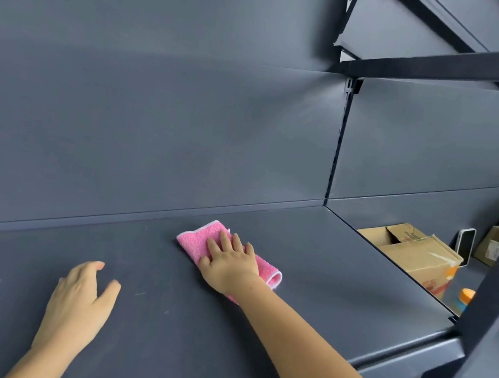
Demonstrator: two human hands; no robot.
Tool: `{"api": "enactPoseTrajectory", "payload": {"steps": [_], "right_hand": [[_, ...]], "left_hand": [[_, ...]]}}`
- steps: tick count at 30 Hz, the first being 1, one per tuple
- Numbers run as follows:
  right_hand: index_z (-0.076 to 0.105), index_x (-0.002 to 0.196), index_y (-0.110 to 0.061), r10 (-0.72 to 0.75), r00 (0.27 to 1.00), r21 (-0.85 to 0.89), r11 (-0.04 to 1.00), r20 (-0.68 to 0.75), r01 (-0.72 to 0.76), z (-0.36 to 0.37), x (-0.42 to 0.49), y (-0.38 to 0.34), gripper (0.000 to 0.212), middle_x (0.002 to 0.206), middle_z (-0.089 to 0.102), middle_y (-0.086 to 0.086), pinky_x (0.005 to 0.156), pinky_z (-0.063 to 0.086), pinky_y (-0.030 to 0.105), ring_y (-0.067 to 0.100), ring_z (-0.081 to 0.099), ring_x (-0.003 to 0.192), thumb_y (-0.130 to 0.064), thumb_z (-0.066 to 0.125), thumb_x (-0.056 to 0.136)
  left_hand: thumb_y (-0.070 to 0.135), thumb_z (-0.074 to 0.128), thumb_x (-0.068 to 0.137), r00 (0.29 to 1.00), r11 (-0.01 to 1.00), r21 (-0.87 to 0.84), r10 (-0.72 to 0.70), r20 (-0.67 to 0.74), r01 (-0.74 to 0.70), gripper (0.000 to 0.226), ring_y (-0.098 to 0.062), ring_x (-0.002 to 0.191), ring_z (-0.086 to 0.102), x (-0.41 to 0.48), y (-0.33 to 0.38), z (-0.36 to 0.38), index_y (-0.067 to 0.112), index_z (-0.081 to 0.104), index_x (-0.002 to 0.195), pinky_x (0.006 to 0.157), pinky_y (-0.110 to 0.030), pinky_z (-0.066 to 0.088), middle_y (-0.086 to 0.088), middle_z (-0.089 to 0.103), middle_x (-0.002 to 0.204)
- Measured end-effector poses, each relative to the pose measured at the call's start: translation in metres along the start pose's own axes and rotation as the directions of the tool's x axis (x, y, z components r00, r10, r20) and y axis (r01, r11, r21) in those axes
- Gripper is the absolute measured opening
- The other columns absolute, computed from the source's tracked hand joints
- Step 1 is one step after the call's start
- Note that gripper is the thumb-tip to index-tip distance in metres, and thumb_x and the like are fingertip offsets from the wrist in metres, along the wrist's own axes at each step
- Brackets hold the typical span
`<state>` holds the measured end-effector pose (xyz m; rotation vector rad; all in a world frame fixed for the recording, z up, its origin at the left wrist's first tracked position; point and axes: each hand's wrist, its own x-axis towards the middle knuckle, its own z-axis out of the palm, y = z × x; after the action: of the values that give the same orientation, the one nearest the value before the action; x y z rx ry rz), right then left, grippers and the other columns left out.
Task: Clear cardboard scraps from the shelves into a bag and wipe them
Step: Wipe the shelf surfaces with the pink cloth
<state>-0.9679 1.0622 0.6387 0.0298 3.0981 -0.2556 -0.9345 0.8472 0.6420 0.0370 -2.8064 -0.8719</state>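
A folded pink cloth [195,240] lies on the dark grey shelf [311,260], a little in front of its back edge. My right hand [230,262] presses flat on the cloth with its fingers straight and spread, covering the cloth's near half. My left hand [79,303] rests on the bare shelf to the left, fingers relaxed, holding nothing. No cardboard scraps show on this shelf. Faint pale scuffs mark the shelf surface near my left hand.
A lower shelf at the right holds an open cardboard box [417,255], a phone [465,245] leaning on the back panel, more boxes [493,244] and an orange-capped bottle [465,299]. A dark upright post [491,316] stands at the right; an upper shelf bracket [448,64] runs overhead.
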Motion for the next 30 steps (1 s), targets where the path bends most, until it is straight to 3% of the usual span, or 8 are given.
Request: {"api": "enactPoseTrajectory", "payload": {"steps": [12, 22, 30], "right_hand": [[0.005, 0.149, -0.006, -0.005, 1.000, -0.002, 1.000, 0.013, 0.005, -0.006, 0.070, -0.032, 0.058, 0.158, -0.003, 0.012, 0.118, -0.001, 0.048, 0.029, -0.006, 0.145, -0.032, 0.015, 0.098], [0.004, 0.149, -0.009, -0.280, 0.956, 0.000, 0.960, 0.090, 0.281, 0.013, 0.008, -0.109, 0.059, 0.157, -0.007, 0.014, 0.117, -0.005, 0.049, 0.030, -0.011, 0.144, -0.037, 0.016, 0.098], [0.002, 0.149, -0.014, -0.437, 0.896, 0.046, 0.900, 0.079, 0.434, 0.016, -0.072, -0.097, 0.058, 0.158, -0.009, 0.009, 0.116, -0.010, 0.045, 0.024, -0.013, 0.145, -0.037, 0.016, 0.098]], "left_hand": [[0.013, 0.051, 0.092, 0.999, 0.998, -0.060, -0.038, 0.002, 0.038, 0.041, -0.031, 0.133, 0.034, 0.007, -0.004, 0.003, 0.005, 0.046, 0.132, 0.106, -0.042, 0.027, -0.013, 0.039, 0.145], [0.006, 0.047, 0.092, 0.998, 0.995, -0.091, -0.050, -0.031, 0.047, 0.039, -0.037, 0.131, 0.036, 0.011, -0.012, 0.005, -0.002, 0.046, 0.130, 0.106, -0.045, 0.027, -0.022, 0.042, 0.140], [0.007, 0.048, 0.091, 1.000, 0.999, -0.050, -0.018, -0.017, 0.017, 0.040, -0.033, 0.130, 0.037, 0.010, -0.015, 0.004, 0.002, 0.046, 0.130, 0.105, -0.045, 0.030, -0.017, 0.043, 0.140]]}}
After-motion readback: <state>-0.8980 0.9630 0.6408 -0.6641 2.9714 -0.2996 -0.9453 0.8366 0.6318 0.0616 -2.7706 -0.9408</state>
